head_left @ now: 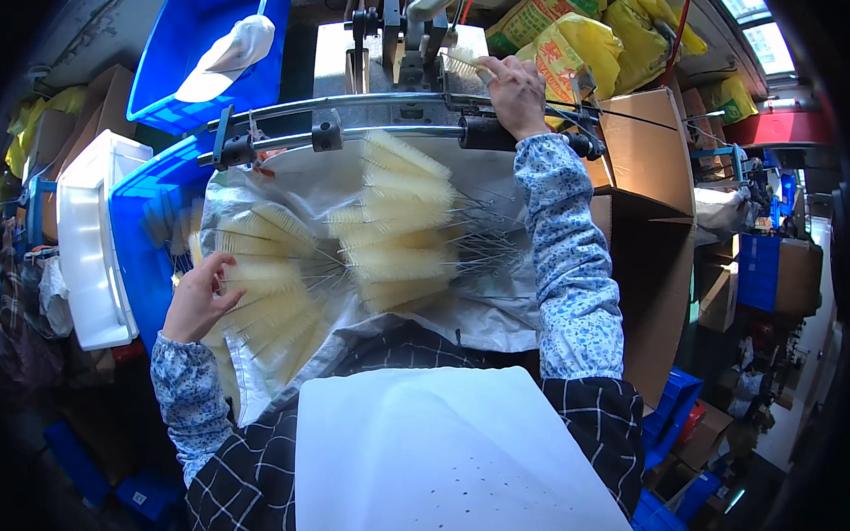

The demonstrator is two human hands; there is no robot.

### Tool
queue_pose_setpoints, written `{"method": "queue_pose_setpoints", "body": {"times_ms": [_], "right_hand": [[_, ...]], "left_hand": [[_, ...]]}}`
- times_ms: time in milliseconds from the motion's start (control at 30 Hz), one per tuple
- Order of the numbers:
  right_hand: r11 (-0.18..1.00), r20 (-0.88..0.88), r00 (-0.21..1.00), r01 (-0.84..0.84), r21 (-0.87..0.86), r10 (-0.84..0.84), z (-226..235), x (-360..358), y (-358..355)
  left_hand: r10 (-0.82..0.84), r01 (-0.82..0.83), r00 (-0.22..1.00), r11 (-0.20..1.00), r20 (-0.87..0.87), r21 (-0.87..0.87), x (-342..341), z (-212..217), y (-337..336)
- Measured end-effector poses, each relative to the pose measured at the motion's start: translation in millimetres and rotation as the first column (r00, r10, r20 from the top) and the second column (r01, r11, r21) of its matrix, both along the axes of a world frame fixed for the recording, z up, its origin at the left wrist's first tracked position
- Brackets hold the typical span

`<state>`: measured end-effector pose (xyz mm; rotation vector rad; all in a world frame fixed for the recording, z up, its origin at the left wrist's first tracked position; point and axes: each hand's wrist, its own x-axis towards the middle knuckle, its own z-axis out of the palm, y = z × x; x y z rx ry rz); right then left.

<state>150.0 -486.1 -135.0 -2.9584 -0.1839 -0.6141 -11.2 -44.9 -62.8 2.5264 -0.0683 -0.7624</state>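
My right hand reaches up to the metal machine and pinches a small pale bristle brush against its head. My left hand is at the edge of a fan of cream-coloured bottle brushes; its thumb and fingers are apart and hold nothing that I can see. Beside that fan, a second pile of bottle brushes lies in a stack, with thin wire stems pointing right. Both piles rest on a white cloth across my lap.
Two metal rails run across in front of the machine. Blue bins and a white tray stand at left. An open cardboard box is close by my right arm, with yellow sacks behind.
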Motion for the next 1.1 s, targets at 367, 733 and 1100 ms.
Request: {"method": "queue_pose_setpoints", "body": {"times_ms": [367, 733, 1100], "right_hand": [[0.969, -0.117, 0.979, -0.139, 0.202, 0.165, -13, 6, -14], [0.989, -0.053, 0.995, -0.093, -0.118, 0.087, -16, 27, -12], [0.97, -0.053, 0.969, 0.241, -0.014, -0.241, -9, -12, -49]], "left_hand": [[-0.188, 0.205, 0.973, 0.971, 0.131, -0.125, 5, -5, -2], [0.042, 0.167, 0.91, 0.873, 0.412, -0.458, 5, 5, -11], [0.412, 0.015, 0.692, 0.813, 0.592, -0.583, 7, 32, 33]]}}
